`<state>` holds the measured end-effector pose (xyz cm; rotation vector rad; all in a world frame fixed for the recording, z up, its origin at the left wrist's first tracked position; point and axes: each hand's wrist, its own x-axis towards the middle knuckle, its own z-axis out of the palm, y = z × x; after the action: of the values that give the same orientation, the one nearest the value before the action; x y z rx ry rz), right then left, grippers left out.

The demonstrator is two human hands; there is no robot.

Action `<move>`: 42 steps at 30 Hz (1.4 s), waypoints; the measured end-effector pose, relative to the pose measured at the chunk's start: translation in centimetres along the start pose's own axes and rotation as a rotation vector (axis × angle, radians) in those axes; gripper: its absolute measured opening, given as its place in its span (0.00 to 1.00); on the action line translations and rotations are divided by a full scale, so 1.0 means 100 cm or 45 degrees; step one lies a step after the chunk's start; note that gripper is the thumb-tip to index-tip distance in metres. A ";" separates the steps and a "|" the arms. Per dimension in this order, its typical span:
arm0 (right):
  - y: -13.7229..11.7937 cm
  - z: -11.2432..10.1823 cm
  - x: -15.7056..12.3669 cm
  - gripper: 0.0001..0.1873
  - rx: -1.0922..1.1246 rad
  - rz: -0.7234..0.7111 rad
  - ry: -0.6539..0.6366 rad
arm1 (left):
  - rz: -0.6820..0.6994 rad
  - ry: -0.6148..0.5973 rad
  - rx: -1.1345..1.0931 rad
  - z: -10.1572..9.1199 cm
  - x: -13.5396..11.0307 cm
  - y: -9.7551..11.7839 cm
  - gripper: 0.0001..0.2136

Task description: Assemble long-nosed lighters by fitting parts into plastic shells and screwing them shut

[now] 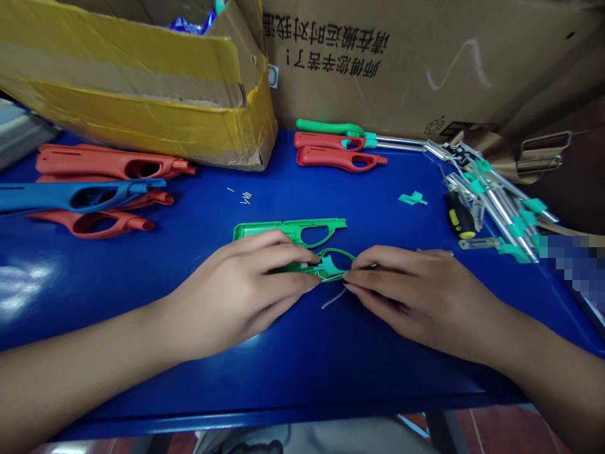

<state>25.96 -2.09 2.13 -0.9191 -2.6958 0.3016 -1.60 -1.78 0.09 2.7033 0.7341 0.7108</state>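
Observation:
My left hand (246, 284) is closed around the rear of a green lighter casing half (344, 253), which lies open side up. A teal trigger (331, 265) and a thin pale line sit inside it, near my left fingertips. At the casing's nose end, my right hand (411, 284) is pinched shut, its fingertips hiding that end. From beneath them a thin clear tube (333, 298) sticks out over the table. Just behind my left hand lies the other green casing half (265, 229), also hollow side up.
Red lighter casings (94, 161) and a blue casing (61, 197) lie left, below a taped carton (179, 120). Several metal lighter tubes (501, 208) and a black-yellow screwdriver (458, 214) are at right. Red lighter handles (331, 157), a teal part (413, 198) and small white pins (246, 198) lie farther back.

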 end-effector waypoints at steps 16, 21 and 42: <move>-0.006 0.002 0.005 0.08 0.198 0.151 0.086 | -0.105 0.069 -0.090 0.004 0.002 0.003 0.07; -0.008 0.003 0.002 0.09 0.043 0.108 0.038 | -0.172 0.061 -0.116 0.004 0.003 0.005 0.07; -0.010 0.003 0.000 0.11 0.041 0.147 0.018 | -0.146 0.094 -0.108 0.006 0.002 0.005 0.07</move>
<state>25.27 -2.88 2.14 -1.0654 -2.6222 0.3597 -0.99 -2.20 -0.13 2.5481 0.8490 0.7982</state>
